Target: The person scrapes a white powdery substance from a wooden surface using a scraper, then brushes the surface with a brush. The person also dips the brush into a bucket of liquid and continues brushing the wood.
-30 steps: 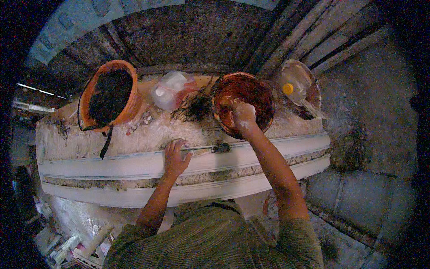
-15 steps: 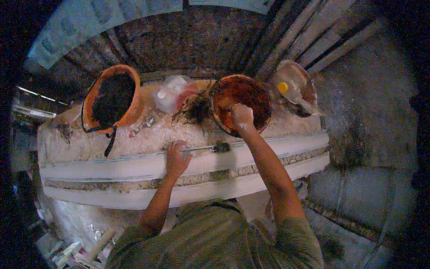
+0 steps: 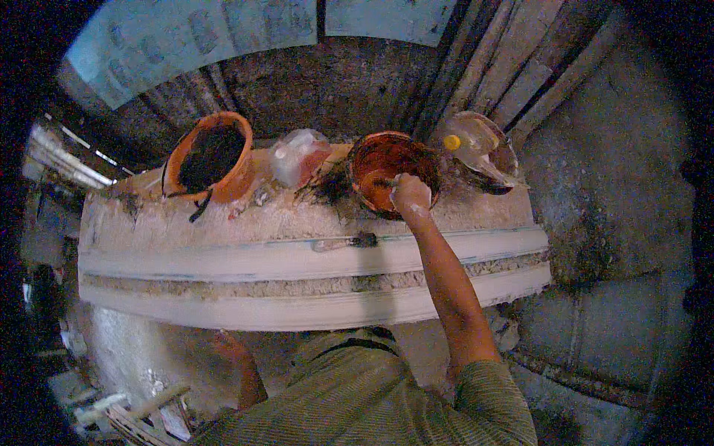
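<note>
My right hand (image 3: 411, 195) reaches into the orange-brown bucket (image 3: 396, 140), over its near side. Its fingers are closed round something I cannot make out; a small dark end shows beside them. My left hand (image 3: 233, 348) hangs below the front edge of the pale ledge (image 3: 223, 308), dim and smeared, its fingers unclear. A brush (image 3: 343, 243) with dark bristles lies on the white moulded strip (image 3: 186, 265), apart from both hands. Dark fibres (image 3: 329, 186) lie against the bucket's left side.
An orange tub (image 3: 239, 177) with dark stuff inside stands at left. Beside it lies a crumpled clear plastic bag (image 3: 299, 156). At right, a clear bottle with a yellow cap (image 3: 452, 142) rests in a pale bowl-like container (image 3: 508, 152). Boards (image 3: 483, 59) lean behind.
My left hand has let go of the brush and dropped below the ledge. My right hand remains in the bucket, slightly shifted. The view has tilted a little.
</note>
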Demonstrator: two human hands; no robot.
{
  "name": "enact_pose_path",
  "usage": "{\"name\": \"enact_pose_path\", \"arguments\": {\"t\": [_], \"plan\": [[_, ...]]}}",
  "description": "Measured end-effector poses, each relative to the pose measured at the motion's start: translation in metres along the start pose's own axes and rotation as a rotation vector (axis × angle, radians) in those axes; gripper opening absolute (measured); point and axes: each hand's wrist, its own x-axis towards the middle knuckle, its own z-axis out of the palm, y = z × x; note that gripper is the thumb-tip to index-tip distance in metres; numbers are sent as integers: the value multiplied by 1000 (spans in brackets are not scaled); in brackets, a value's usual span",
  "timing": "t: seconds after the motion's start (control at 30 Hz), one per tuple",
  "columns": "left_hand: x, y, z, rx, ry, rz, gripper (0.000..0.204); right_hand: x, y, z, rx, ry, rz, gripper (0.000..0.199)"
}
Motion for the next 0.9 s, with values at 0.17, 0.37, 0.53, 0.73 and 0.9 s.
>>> {"name": "enact_pose_path", "arguments": {"t": [0.17, 0.37, 0.53, 0.73, 0.9], "plan": [[-68, -77, -5, 247, -353, -511, 35, -20, 7, -38, -9, 58, 28, 19], [-164, -116, 19, 307, -531, -594, 34, -50, 34, -83, -35, 70, 34, 20], [-237, -139, 44, 356, -571, -625, 33, -49, 63, -85, 5, 92, 13, 21], [-277, -148, 72, 415, -631, -585, 33, -46, 82, -79, -31, 120, -1, 22], [-271, -126, 84, 476, -741, -484, 33, -40, 76, -80, 349, 368, -131, 26]]}}
